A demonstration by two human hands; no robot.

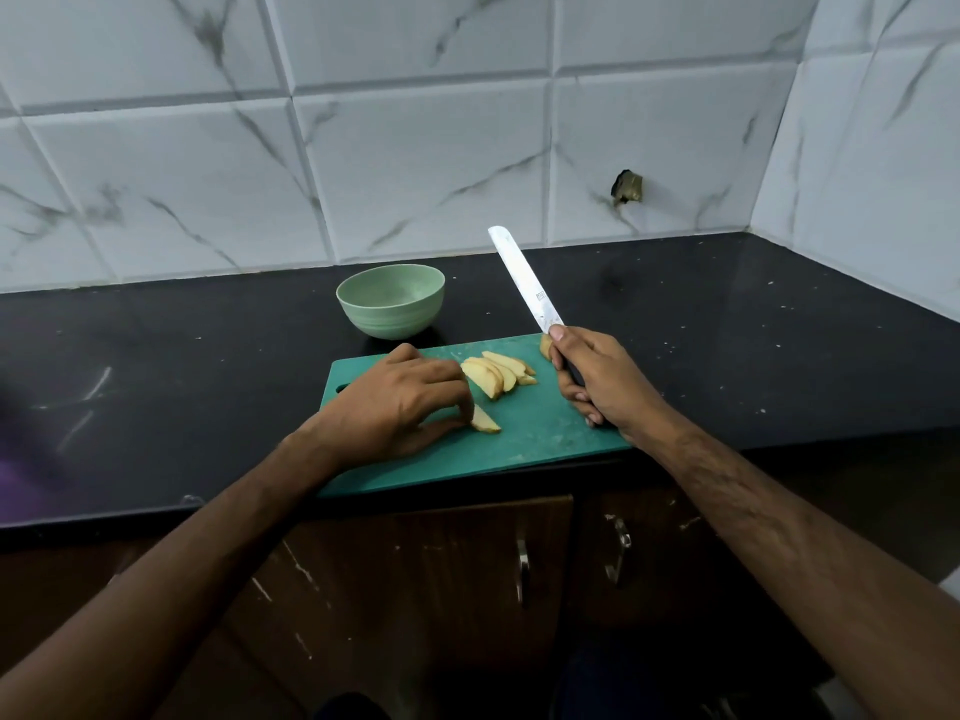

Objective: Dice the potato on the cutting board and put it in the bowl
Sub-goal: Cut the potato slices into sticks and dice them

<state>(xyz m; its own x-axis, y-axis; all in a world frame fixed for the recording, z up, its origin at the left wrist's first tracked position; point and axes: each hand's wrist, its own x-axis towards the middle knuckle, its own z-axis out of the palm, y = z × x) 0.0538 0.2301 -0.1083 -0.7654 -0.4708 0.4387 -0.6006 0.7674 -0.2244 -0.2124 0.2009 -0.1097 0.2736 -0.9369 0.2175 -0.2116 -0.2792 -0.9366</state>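
Observation:
A green cutting board [524, 439] lies on the black counter. Several pale potato slices [493, 374] lie fanned near its far middle. One separate potato slice [485, 421] lies nearer me, pinched at its left end by the thumb and fingers of my left hand [400, 402]. A small potato end piece [545, 347] sits at the board's far right edge. My right hand [597, 379] grips the dark handle of a knife [524, 278], whose blade points up and away, raised off the board. A light green bowl [390, 301] stands behind the board; no potato is visible in it.
The black counter [753, 330] runs to a white marble-tiled wall [415, 148] at the back and right. Brown cabinet doors with metal handles [522, 563] sit below the counter's front edge, over which the board's near edge juts slightly.

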